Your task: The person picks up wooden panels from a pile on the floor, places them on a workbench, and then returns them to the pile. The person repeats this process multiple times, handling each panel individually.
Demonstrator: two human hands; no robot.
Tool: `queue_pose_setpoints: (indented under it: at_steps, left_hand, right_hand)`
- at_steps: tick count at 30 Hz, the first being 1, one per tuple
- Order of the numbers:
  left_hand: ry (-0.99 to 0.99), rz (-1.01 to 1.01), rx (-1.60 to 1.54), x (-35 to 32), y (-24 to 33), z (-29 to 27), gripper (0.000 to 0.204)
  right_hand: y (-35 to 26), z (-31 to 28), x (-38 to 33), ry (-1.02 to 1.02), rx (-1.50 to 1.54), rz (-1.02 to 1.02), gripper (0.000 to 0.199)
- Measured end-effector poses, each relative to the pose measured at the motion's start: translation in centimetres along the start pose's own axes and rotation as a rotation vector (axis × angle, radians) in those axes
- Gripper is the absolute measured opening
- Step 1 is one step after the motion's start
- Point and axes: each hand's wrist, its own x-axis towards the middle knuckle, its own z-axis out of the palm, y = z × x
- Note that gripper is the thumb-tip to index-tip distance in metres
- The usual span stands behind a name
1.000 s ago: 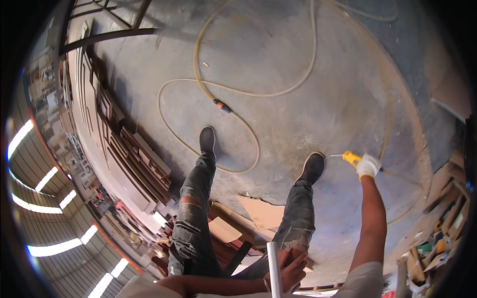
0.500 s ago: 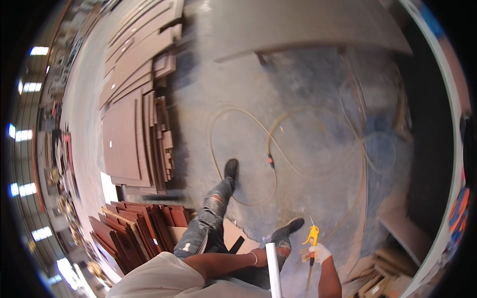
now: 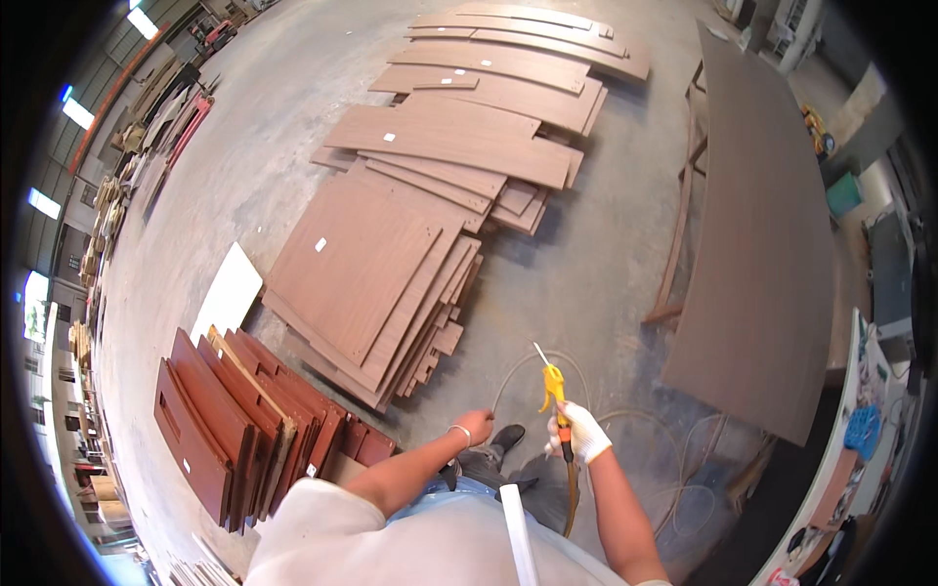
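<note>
I see the gloved right grip [image 3: 584, 433] clenched around the handle of a yellow air gun [image 3: 554, 383], its smooth, glossy body raised in front of the torso, with the thin, straight nozzle [image 3: 540, 353] tilted up and to the left. A bendy, yellowish-brown hose [image 3: 573, 488] drops from its base. The white glove looks soft and knitted. My left grip [image 3: 476, 426] is bare, with a pale band around the wrist, near a dark rounded shoe [image 3: 508, 437]; I cannot tell whether its fingers hold anything. Ahead, flat brown boards [image 3: 357, 259] with crisp straight edges lie in overlapping stacks on the dull, stained concrete floor [image 3: 611, 244]. To the left, reddish-brown panels [image 3: 210, 425] lean in a row beside a plain white sheet [image 3: 227, 291]. To the right stands a long, matte brown slab [image 3: 752, 264] on a frame.
</note>
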Motion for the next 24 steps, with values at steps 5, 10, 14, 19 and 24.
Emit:
queue_pose_setpoints:
  at_steps: [5, 10, 14, 19, 24]
  left_hand:
    - [-0.016, -0.176, -0.054, 4.2, -3.5, -7.9, 0.037]
    - [-0.094, -0.279, -0.021, 10.1, -11.4, -10.3, 0.035]
    - [-0.055, -0.362, -0.06, 13.1, -14.8, -15.6, 0.032]
    - [0.163, -0.438, -0.661, 25.7, -4.7, -22.5, 0.022]
    - [0.259, 0.116, -0.241, 37.9, 4.8, -27.5, 0.029]
  right_hand:
    - [-10.1, 5.5, 8.3, 0.019, -0.245, -0.043, 0.052]
    - [-17.2, 2.5, 16.2, -0.241, 0.226, 0.36, 0.037]
    - [-26.7, 0.2, 21.3, -0.109, 0.088, 0.366, 0.058]
    - [-43.6, 1.2, 23.1, 0.288, -0.564, 0.28, 0.019]
    - [-56.3, 5.4, 28.2, 0.474, -0.604, 0.143, 0.018]
